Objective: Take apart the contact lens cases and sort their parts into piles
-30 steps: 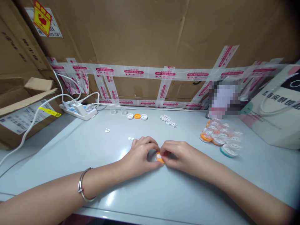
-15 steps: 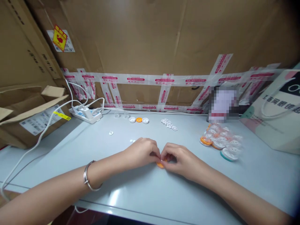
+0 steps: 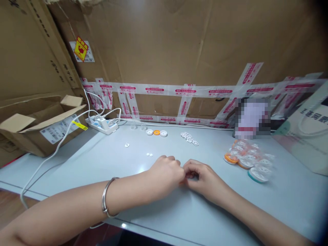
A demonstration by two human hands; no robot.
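Note:
My left hand (image 3: 167,174) is closed, knuckles up, over the middle of the table, a silver bangle on its wrist. My right hand (image 3: 198,176) meets it fingertip to fingertip, its thumb and fingers curled together. A trace of orange shows between the hands, but they cover most of whatever is there. Beyond them lie two small white discs (image 3: 149,155), a white piece with a peg (image 3: 127,145), and a row of two white rings around an orange ring (image 3: 156,132). White perforated discs (image 3: 189,138) overlap in a small heap behind my hands.
Wrapped orange, white and green round pieces (image 3: 248,159) sit at the right, near a pixelated object (image 3: 251,119) and a paper bag (image 3: 304,133). A power strip (image 3: 102,125) and an open carton (image 3: 43,126) stand at the left. Large cardboard (image 3: 153,44) rises behind the table (image 3: 97,164).
My left hand has turned over the orange piece, which is now mostly hidden. The view has shifted, so the background appears further right and the two small discs are fully exposed.

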